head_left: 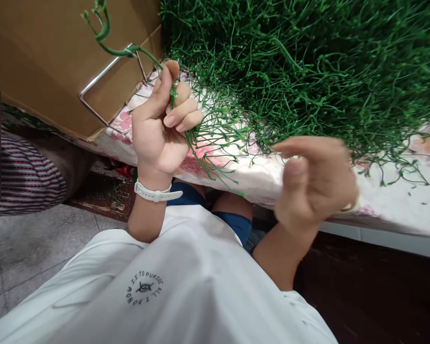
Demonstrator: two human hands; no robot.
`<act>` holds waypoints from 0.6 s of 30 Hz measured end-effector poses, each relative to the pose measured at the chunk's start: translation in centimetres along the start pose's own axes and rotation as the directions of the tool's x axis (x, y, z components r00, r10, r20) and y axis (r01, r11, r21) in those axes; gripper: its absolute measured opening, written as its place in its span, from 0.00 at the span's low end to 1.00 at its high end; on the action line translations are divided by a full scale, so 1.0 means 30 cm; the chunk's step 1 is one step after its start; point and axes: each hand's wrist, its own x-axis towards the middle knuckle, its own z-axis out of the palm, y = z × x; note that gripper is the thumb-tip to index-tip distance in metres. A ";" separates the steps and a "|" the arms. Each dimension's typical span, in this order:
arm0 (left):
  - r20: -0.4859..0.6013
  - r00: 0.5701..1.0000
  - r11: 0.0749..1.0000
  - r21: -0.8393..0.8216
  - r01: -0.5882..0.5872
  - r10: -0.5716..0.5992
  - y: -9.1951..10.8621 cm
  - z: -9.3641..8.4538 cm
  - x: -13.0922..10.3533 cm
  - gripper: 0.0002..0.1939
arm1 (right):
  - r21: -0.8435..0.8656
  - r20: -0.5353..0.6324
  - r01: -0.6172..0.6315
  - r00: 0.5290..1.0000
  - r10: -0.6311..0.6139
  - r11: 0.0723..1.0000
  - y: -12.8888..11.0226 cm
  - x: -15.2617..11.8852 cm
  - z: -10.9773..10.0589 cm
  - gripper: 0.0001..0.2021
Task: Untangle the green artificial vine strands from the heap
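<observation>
My left hand (163, 119) is closed around a thin green artificial plant stem (116, 51), pinched between thumb and index finger with the other fingers curled in. The stem's forked end curves up and to the left. My right hand (313, 181) is raised at the front edge of the table, smeared by motion. Its thumb and index finger are apart, with nothing visible between them; its other fingers are mostly hidden. Behind both hands lies a big heap of similar green plastic stems (294, 71), and loose ones spread over the floral tablecloth (261, 179) between the hands.
At the left stands a cardboard box (53, 57), with a bent metal wire frame (98, 79) against it. A person's striped clothing (25, 177) shows at the left edge. Green scraps (118, 198) lie low down beside my left forearm, near the tiled floor (32, 243).
</observation>
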 end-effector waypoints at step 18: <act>-0.131 0.990 0.998 0.039 -0.046 0.050 0.012 -0.001 0.019 0.21 | 0.291 0.304 -0.132 0.952 0.040 0.948 -0.086 -0.128 0.154 0.11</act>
